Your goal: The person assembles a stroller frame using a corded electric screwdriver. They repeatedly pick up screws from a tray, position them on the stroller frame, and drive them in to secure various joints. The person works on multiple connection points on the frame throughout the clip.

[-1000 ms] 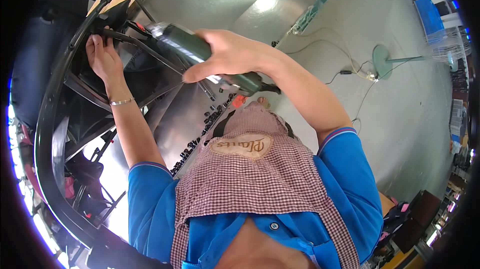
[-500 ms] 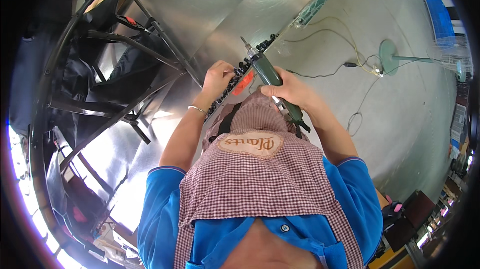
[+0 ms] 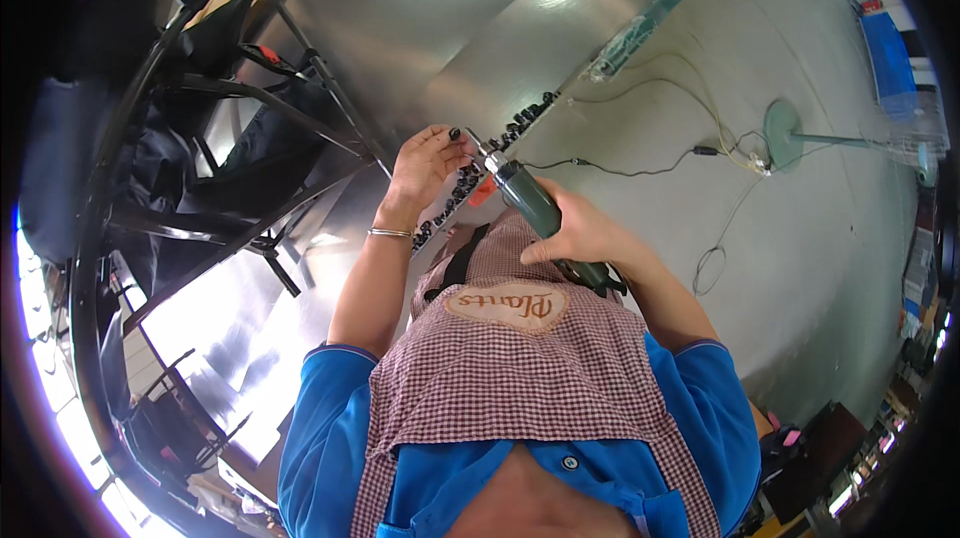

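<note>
Apron (image 3: 510,368): spreading in checks across the near middle, below both hands.
Right hand (image 3: 590,233): clamping round the body of the driver (image 3: 530,200), pointing the thumb leftward, reaching in from the right on a bent elbow.
Driver: slanting up and left out of the right palm, above the apron's far end; a second ago blurring beside the frame, half a second ago aiming its bit (image 3: 474,141) up past the row, now bringing the bit just beside the left fingertips.
Left hand (image 3: 420,166): pinching a part (image 3: 455,134) between thumb and fingertips, curling the other fingers, staying apart from the right hand; half a second ago reaching in at the row, now drawing slightly back and turning toward the bit.
Part: showing small and black at the bit's tip; leaving unclear whether touching or just short of touching.
Bracelet (image 3: 390,232): circling the left wrist.
Row (image 3: 522,121): running diagonally in black parts along the edge of the table (image 3: 440,28), passing behind the driver's tip.
Frame (image 3: 88,268): standing at the left, carrying black fabric; a second ago meeting the left hand, now standing well apart from both hands.
Cable (image 3: 706,150): trailing over the floor, well beyond the right hand.
</note>
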Tool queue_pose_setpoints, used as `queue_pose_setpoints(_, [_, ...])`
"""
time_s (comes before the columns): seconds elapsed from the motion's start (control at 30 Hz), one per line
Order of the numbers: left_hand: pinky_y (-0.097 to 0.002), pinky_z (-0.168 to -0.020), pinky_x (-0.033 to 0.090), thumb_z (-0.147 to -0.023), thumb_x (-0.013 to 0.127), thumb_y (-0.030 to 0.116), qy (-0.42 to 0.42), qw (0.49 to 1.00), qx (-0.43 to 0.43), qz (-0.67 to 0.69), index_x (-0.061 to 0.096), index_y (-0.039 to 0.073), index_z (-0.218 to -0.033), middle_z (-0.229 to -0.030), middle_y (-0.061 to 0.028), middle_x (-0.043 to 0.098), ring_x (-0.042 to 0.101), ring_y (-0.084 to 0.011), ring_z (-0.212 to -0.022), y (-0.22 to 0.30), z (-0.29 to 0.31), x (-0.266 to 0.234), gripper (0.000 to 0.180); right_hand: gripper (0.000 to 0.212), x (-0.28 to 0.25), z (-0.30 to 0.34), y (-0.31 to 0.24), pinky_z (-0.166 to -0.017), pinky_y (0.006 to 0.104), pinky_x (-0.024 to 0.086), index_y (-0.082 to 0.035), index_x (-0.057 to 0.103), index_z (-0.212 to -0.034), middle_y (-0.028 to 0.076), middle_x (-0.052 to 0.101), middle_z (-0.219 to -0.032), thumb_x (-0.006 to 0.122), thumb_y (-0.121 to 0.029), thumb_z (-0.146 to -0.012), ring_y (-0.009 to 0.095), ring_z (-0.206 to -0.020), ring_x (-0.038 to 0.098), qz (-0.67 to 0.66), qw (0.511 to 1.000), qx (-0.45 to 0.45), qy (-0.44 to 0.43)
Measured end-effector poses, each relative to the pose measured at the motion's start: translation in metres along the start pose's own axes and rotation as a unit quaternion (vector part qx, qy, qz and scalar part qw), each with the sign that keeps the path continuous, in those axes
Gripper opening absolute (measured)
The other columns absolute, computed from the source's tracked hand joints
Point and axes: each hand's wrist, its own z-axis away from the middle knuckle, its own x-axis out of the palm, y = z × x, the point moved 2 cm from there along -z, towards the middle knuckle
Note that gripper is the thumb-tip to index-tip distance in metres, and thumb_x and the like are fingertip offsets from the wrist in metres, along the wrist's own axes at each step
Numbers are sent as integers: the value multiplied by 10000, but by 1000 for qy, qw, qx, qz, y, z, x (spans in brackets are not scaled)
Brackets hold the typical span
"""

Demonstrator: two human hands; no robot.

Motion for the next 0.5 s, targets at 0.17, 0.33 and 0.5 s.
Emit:
queue_pose_setpoints(0.17, [-371,-880,503,-981,521,122,-87,992,31,87,573,8,-1064,-1032,-118,636,618,-228,-954,39,27,17,150,1080,9,-6,-6,-1016,373,406,9,368,-1422,179,545,-1290,910,-405,-585,286,-1206,526,8,999,-48,-9])
queue_pose_setpoints(0.33, [-354,-866,506,-978,526,100,-99,992,44,58,581,9,-1038,-1020,-109,633,626,-218,-923,49,33,12,122,1090,11,-9,-9,-1019,372,402,14,365,-1428,172,545,-1286,911,-411,-586,275,-1208,521,-20,997,-63,-27])
queue_pose_setpoints(0.5, [-336,-839,524,-967,547,76,-110,991,55,-49,580,4,-1014,-989,-103,620,633,-201,-888,64,36,12,92,1071,13,-7,-18,-1015,369,405,13,370,-1427,169,543,-1279,915,-371,-589,267,-1200,520,-14,998,-58,-35])
